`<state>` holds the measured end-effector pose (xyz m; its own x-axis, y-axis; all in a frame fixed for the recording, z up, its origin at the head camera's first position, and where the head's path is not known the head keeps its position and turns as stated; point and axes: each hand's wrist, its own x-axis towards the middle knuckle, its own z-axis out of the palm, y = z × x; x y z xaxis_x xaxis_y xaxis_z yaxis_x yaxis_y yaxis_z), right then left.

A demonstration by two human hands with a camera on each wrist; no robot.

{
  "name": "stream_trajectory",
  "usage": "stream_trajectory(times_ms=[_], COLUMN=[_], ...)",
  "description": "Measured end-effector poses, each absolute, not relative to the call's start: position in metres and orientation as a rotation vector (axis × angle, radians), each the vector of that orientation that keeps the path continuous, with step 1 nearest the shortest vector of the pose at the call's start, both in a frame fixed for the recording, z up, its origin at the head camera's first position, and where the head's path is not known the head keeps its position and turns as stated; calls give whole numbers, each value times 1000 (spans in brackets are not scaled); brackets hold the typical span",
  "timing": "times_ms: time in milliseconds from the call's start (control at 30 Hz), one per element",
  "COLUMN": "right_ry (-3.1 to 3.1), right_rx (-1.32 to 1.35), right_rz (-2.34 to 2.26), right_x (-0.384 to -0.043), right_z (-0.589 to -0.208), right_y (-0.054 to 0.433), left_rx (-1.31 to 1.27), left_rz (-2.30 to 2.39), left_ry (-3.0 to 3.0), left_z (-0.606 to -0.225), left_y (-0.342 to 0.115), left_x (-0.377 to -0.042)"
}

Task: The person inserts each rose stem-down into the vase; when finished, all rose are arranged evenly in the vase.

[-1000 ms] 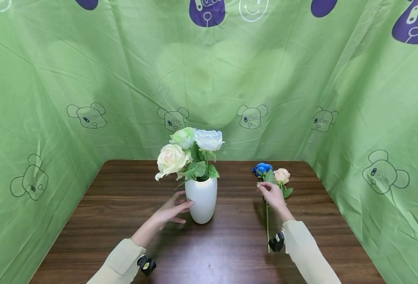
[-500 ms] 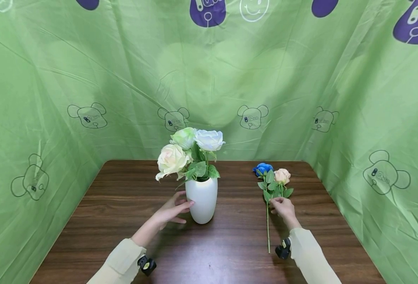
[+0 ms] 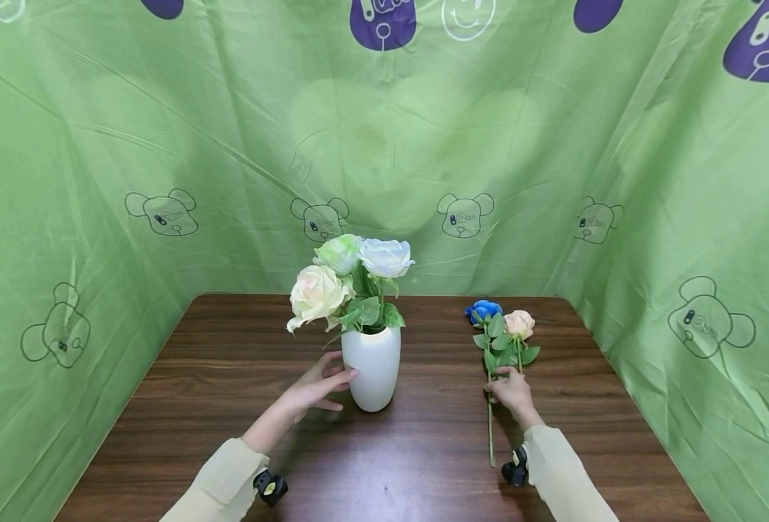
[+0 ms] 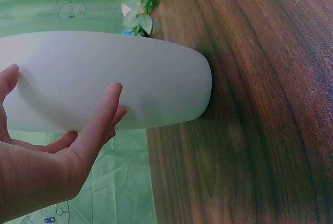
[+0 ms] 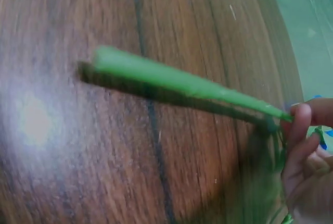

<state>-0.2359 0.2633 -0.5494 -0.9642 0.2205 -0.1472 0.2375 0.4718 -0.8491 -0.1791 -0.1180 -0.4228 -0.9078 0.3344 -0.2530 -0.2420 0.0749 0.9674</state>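
Note:
A white vase stands upright near the middle of the table, with a cream rose, a pale green rose and a white rose in it. My left hand holds its left side, thumb in front and fingers partly hidden behind; the left wrist view shows the fingers spread along the vase. To the right, my right hand pinches the stem of a blue rose. In the right wrist view, the green stem shows blurred, its cut end casting a shadow.
A peach rose lies against the blue one, its leaves overlapping and its lower stem hidden by the right hand. The dark wooden table is enclosed by a green printed cloth at the back and sides.
My right hand has moved from the leaves near the blooms toward me and taken hold of the blue rose's stem, whose lower end has shifted slightly left. The left hand and vase have stayed still.

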Motion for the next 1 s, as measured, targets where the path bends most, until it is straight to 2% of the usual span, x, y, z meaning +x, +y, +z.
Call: stream_trajectory(times_ms=[167, 467, 567, 667, 800, 867, 1000], right_ry=[2539, 2489, 2381, 2271, 2285, 2277, 2212], right_rx=[269, -172, -385, -508, -569, -600, -641], right_rz=[-1847, -2225, -2353, -2420, -2414, -2410, -2402], right_x=[-237, -275, -278, -270, -282, -294, -254], right_z=[-549, -597, -588, -561, -566, -582, -511], right_y=[259, 264, 260, 252, 250, 253, 226], left_rx=[93, 89, 86, 84, 88, 92, 104], left_rz=[1885, 1888, 1888, 1889, 1890, 1890, 1889], left_ry=[1945, 1943, 1940, 1937, 1934, 1933, 1932], left_z=[-423, -425, -426, -425, -425, -424, -424], left_y=[-118, -118, -118, -119, -119, -119, -119], left_x=[-179, -181, -181, -181, -180, -180, -181])
